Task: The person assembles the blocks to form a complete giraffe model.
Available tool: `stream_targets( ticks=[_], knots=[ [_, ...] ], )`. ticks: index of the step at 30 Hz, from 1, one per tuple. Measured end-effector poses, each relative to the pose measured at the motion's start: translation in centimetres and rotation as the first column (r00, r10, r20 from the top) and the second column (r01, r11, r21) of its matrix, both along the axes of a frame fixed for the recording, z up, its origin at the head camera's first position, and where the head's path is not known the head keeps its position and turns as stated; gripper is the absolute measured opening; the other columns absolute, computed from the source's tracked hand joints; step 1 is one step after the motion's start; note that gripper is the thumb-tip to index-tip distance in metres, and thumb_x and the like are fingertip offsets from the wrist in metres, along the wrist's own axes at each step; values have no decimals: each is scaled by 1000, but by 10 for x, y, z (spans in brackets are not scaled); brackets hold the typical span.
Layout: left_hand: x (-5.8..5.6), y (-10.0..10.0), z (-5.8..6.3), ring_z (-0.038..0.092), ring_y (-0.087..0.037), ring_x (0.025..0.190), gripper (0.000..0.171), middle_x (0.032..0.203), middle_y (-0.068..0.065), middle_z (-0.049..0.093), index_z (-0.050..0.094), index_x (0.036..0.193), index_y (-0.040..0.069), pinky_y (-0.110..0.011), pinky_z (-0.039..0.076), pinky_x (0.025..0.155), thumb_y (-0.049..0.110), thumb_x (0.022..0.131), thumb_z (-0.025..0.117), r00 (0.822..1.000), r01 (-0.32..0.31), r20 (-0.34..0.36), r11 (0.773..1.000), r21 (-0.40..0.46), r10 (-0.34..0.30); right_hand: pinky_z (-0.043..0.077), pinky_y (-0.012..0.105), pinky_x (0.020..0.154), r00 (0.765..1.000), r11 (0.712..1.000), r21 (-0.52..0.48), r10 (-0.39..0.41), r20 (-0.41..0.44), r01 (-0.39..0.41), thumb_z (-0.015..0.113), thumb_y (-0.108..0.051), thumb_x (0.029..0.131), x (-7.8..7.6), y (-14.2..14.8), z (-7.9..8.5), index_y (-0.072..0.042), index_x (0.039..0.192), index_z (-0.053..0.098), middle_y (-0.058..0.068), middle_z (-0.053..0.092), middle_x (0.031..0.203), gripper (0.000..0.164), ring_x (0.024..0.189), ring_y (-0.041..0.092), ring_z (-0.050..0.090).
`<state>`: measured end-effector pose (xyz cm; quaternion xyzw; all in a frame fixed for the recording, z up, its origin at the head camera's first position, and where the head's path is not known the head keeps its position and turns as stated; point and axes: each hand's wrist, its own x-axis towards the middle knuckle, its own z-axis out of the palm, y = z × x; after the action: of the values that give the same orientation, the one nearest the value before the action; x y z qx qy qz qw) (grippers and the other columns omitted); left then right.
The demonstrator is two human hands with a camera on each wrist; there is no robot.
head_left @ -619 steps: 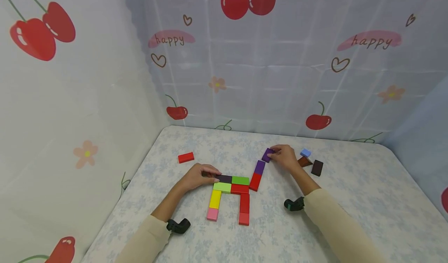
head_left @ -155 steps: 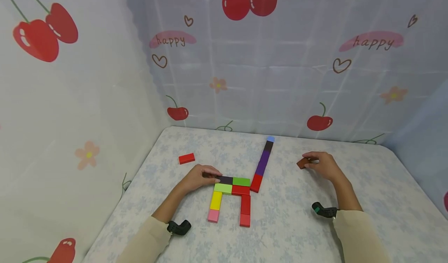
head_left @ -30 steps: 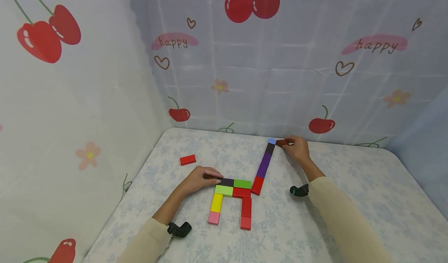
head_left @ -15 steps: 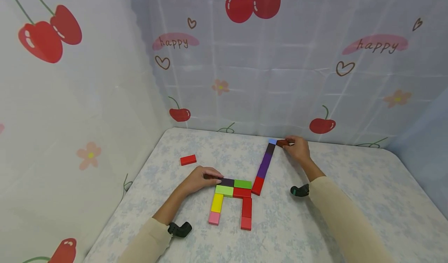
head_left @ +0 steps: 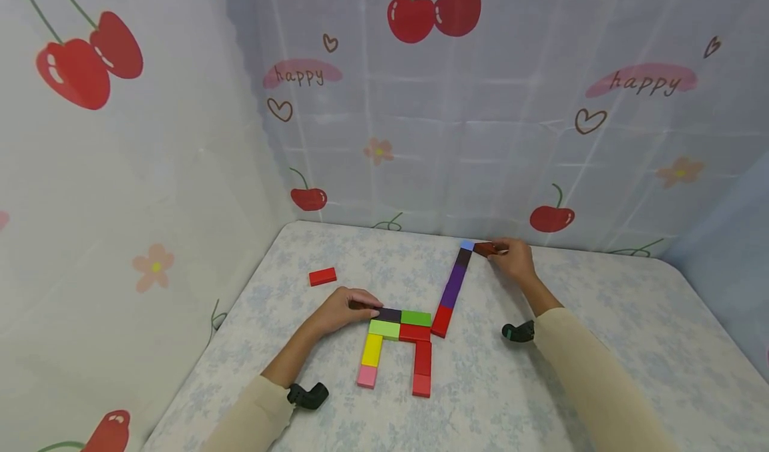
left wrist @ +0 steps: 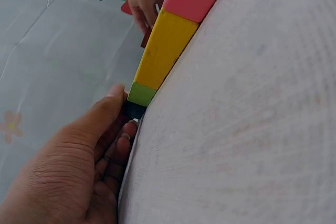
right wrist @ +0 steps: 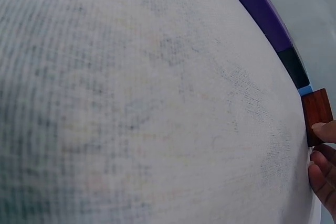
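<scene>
My right hand (head_left: 513, 258) pinches a brown wooden block (head_left: 484, 249) between thumb and fingers, at the top of a slanted column. In the right wrist view, that brown block (right wrist: 317, 113) stands right at the light blue block (right wrist: 305, 91). From bottom up the column runs red (head_left: 442, 321), two purple (head_left: 453, 286), black (head_left: 463, 258), light blue (head_left: 467, 246). My left hand (head_left: 339, 310) grips the left end of a dark block (head_left: 390, 315), thumb on it and fingers curled beside it. Green (head_left: 416, 318), light green (head_left: 384, 330) and red (head_left: 414, 332) blocks adjoin it.
Two legs extend below: yellow (head_left: 372, 350) over pink (head_left: 367, 376), and red (head_left: 423, 357) over lighter red (head_left: 422, 385). A loose red block (head_left: 322, 276) lies behind the left hand. A cherry-printed curtain (head_left: 432, 145) borders the patterned tabletop (head_left: 480, 398).
Since the oldest frame, the column gained a second purple, a black and a light blue block. The brown block came from the right to the top. The left hand held its place.
</scene>
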<state>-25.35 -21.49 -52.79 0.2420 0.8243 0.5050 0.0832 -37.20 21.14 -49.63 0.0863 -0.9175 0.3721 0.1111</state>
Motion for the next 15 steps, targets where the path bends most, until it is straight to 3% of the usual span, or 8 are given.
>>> stream_targets(
  ticks=[10,15],
  knots=[
    [-1,0,-2,67,-14,97,22,108,11,74,80,113,24,-31,55,84,28,92,77,1000,6,-12,1000,14,-6,52,56,89,1000,1000,9,-7,3,7,75,0,88,4,0,3,13,121,66,31,67,117,37,102,46,67],
    [-1,0,-1,67,-13,98,22,108,11,74,80,113,25,-31,55,85,28,92,77,1000,6,-8,1000,3,-6,52,57,89,999,998,50,-36,23,35,75,-7,89,13,3,5,10,123,66,29,67,119,39,103,45,66]
  ],
)
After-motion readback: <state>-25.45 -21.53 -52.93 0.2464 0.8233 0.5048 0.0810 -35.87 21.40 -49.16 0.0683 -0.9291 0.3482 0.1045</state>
